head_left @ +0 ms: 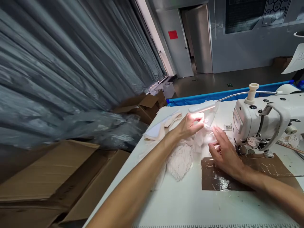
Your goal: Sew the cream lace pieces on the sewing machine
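Observation:
Under the lit lamp, my left hand (190,125) is closed in a pinch on a sheer whitish fabric (199,139), gripping its upper edge. My right hand (224,152) is just to the right, its index fingertip against the same edge and its thumb held apart. Below my left wrist, a pale lace piece (180,160) hangs together with the fabric on the white tabletop (180,202). The sewing machine (244,123) stands right of both hands, with its needle area near my right fingers. Glare washes out the fabric between my fingertips.
A white lamp (201,107) on a bendy metal neck hangs over the hands. Brown tape (220,177) covers part of the tabletop. Folded cream cloth (161,126) lies at the far left corner. Open cardboard boxes (47,171) stand left of the table, beneath a grey curtain (71,57).

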Motion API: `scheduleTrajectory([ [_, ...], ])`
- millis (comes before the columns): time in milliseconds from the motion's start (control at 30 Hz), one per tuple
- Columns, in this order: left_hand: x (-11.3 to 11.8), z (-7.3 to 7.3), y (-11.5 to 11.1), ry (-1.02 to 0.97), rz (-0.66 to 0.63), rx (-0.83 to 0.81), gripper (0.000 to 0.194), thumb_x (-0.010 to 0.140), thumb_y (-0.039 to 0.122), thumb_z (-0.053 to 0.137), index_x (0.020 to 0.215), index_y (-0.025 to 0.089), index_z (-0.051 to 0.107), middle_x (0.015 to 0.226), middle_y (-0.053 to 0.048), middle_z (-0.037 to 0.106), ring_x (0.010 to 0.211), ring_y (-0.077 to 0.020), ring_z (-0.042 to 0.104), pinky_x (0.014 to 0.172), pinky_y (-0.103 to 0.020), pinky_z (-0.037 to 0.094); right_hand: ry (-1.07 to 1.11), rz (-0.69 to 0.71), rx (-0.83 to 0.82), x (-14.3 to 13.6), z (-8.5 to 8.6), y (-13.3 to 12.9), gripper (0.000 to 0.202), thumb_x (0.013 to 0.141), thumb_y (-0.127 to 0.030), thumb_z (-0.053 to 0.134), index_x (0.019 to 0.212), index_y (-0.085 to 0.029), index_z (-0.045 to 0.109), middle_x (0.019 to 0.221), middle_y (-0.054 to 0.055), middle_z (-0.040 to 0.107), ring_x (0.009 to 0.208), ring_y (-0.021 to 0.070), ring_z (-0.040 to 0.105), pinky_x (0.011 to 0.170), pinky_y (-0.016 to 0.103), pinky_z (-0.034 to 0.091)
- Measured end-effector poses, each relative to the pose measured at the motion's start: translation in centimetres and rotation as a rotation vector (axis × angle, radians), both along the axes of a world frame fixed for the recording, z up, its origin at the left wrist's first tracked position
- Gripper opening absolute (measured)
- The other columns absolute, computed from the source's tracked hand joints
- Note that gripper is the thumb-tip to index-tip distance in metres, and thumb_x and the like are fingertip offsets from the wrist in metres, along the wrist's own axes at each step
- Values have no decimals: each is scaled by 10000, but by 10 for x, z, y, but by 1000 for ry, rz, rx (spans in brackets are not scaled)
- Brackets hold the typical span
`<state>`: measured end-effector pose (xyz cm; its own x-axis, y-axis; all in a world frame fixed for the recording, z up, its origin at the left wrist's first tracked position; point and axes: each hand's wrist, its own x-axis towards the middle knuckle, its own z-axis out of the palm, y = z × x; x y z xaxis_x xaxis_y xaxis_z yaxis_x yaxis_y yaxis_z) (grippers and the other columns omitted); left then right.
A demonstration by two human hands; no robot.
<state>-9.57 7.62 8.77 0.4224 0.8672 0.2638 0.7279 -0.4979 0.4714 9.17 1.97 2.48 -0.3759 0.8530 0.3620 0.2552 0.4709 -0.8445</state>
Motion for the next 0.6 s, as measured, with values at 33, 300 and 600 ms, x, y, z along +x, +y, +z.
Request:
scheduleTrajectory([
  [33, -2, 0, -7, -86, 9, -6, 209, 788, 325, 388, 608, 217, 392, 627, 13, 474, 611, -147, 468, 622, -284, 430, 23, -14, -53, -7, 1, 7, 582, 883, -296, 471, 1450, -169, 437, 1475, 216, 447, 750, 170, 662, 663, 367, 586],
  [300, -6, -4, -19, -588, 205, -289, 297, 622, 348, 684, 800, 202, 497, 578, 81, 458, 512, -86, 394, 512, -214, 311, 333, -12, -487, -33, -2, 43, 335, 641, -277, 544, 932, -138, 632, 667, -6, 597, 608, 155, 558, 526, 256, 425],
  [600, -12, -7, -13, -663, 316, -432, 458, 617, 351, 766, 991, 142, 604, 818, -36, 695, 712, -160, 628, 629, -255, 471, 438, -63, -448, -26, -17, 61, 182, 694, -334, 542, 816, -199, 551, 590, -54, 469, 570, 132, 466, 521, 260, 368],
])
